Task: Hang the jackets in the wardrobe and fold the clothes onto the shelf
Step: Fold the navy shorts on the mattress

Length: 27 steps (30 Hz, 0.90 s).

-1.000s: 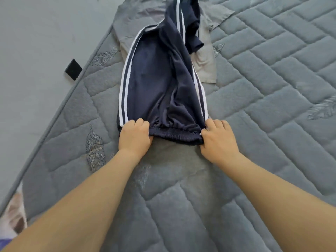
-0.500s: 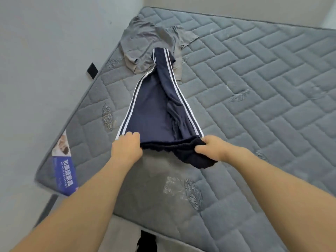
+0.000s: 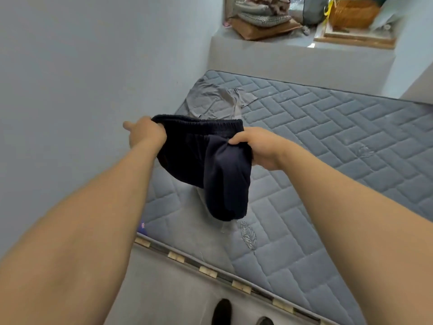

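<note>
Dark navy trousers [image 3: 210, 165] hang in the air above the grey quilted mattress [image 3: 328, 141], held up by their elastic waistband. My left hand [image 3: 146, 132] grips the waistband's left end, with one finger sticking out to the left. My right hand [image 3: 255, 146] pinches the waistband's right end together with a bunch of fabric. The legs droop in folds below my hands. A grey T-shirt [image 3: 210, 102] lies spread on the mattress near the far left corner, partly hidden behind the trousers.
A pale wall [image 3: 82, 66] runs along the left. Beyond the mattress, a raised ledge [image 3: 269, 57] carries folded fabrics [image 3: 262, 12] and a wicker basket [image 3: 351, 12]. The bed's slatted edge [image 3: 210, 273] and my feet [image 3: 222, 311] show below.
Both hands have lifted the trousers by the waistband off the mattress into the air. The view has tilted up and back, showing the ledge beyond the bed.
</note>
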Available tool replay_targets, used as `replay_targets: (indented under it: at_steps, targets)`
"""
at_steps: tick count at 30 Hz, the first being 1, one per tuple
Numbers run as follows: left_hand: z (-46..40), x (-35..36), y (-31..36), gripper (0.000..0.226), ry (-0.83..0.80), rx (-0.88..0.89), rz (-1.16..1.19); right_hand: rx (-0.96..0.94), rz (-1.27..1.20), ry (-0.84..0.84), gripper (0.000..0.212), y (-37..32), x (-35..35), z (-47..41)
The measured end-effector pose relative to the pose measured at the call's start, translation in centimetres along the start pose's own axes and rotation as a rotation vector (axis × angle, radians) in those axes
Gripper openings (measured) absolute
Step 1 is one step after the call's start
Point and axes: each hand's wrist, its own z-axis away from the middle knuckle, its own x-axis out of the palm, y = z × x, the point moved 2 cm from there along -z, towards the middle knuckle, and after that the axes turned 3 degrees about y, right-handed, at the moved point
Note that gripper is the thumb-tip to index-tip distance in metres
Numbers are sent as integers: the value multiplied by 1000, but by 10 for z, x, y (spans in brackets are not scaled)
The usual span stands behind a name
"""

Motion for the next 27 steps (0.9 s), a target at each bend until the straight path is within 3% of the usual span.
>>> replay_targets:
  at_steps: [2, 6, 12, 15, 22, 24, 27]
  targets:
    - [-20, -17, 21, 39, 86, -21, 297, -14, -185, -81, 30, -7, 20, 1]
    - [-25, -40, 104, 39, 277, 189, 672, -104, -495, -181, 23, -22, 17, -2]
    - [51, 49, 227, 41, 54, 456, 791, -101, -562, -33, 39, 21, -93, 16]
    - [111, 133, 279, 37, -72, 536, 756, -46, -627, 65, 45, 75, -167, 31]
    - [290, 382, 391, 33, -426, 843, 398, 158, -830, 381, 43, 258, -385, 85]
    - [357, 466, 415, 33, -524, 945, 298, 278, -856, 552, 39, 329, -452, 104]
    - [457, 580, 424, 40, -702, 1112, 173, 551, -790, 1023, 33, 443, -544, 141]
